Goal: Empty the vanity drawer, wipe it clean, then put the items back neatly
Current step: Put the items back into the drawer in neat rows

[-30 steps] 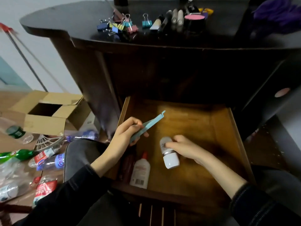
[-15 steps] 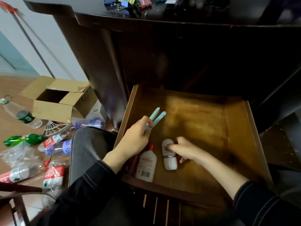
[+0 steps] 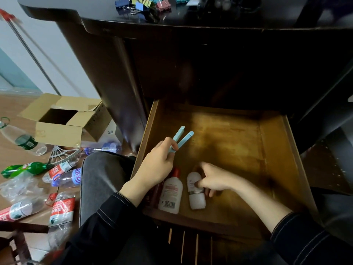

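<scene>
Well into the put-back stage, by the look of it (no cloth in sight and bare wood across most of the drawer [image 3: 277, 159], so judging the wipe done). Pinching a pale-blue two-pronged clip [image 3: 181, 136] between thumb and fingers of the left hand [image 3: 154, 165], up over the front-left part of the open drawer, not yet set down. Reaching low with the right hand [image 3: 215, 180], thumb on the small white bottle [image 3: 196, 196] and fingers curled at its far side, apparently squaring it up flat just beside the red-capped white bottle [image 3: 171, 192] near the front-left corner. Glimpsing something dark red against the left wall, mostly hidden under the left wrist. Plenty left to bring down: binder clips [image 3: 145, 5] and some dark pens or tubes [image 3: 219, 2] up on the black counter [image 3: 95, 10]. Barely a third returned, at a guess.
</scene>
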Demonstrator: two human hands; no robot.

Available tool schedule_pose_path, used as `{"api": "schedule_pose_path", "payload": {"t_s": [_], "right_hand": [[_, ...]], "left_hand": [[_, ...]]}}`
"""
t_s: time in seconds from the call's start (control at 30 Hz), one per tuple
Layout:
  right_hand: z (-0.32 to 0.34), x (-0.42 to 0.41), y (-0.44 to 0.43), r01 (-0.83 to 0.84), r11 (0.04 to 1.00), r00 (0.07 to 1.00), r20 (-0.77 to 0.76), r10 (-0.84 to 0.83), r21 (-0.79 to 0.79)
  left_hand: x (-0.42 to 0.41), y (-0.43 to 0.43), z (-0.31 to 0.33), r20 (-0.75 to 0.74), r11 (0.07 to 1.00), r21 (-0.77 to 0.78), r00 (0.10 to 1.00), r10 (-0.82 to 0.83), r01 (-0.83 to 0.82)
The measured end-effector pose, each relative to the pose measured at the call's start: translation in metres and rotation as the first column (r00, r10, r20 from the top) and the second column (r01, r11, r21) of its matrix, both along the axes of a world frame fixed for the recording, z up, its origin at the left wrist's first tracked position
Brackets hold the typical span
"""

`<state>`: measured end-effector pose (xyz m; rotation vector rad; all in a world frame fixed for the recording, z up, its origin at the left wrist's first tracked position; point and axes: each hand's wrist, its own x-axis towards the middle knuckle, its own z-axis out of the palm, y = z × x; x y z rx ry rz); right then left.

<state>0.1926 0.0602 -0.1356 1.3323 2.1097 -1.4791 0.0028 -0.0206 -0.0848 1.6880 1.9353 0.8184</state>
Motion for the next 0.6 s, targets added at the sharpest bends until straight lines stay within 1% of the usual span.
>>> {"api": "schedule_pose_path", "payload": {"t_s": [0.17,0.23,0.27,0.37,0.43,0.53,0.6], "right_hand": [[0.003,-0.001,-0.004,0.134,0.975,0.99,-0.03,-0.141,-0.177],[0.004,-0.002,-0.007,0.136,0.964,0.99,-0.005,-0.141,-0.23],[0.004,-0.003,-0.009,0.109,0.969,0.994,0.011,-0.109,-0.223],[0.001,-0.003,-0.012,-0.063,0.994,0.996,0.053,0.068,-0.085],[0.001,-0.003,-0.012,-0.16,0.987,0.984,0.076,0.158,0.023],[0.0,-0.001,-0.012,-0.231,0.964,0.97,0.105,0.218,0.134],[0.001,-0.002,-0.01,-0.255,0.938,0.965,0.118,0.233,0.237]], "left_hand": [[0.001,-0.001,0.001,0.003,1.0,-0.012,1.0,-0.006,0.006],[0.001,-0.001,0.002,0.003,1.0,-0.01,1.0,-0.002,0.002],[0.001,-0.001,0.002,0.003,1.0,-0.008,1.0,0.0,0.0],[0.001,-0.001,0.001,0.008,1.0,-0.005,1.0,0.002,-0.002],[0.001,-0.001,0.001,0.008,1.0,-0.005,1.0,-0.003,0.003],[0.0,0.0,-0.001,0.003,1.0,-0.001,1.0,0.001,-0.001],[0.0,0.0,-0.001,0.002,1.0,0.005,1.0,0.008,-0.008]]}}
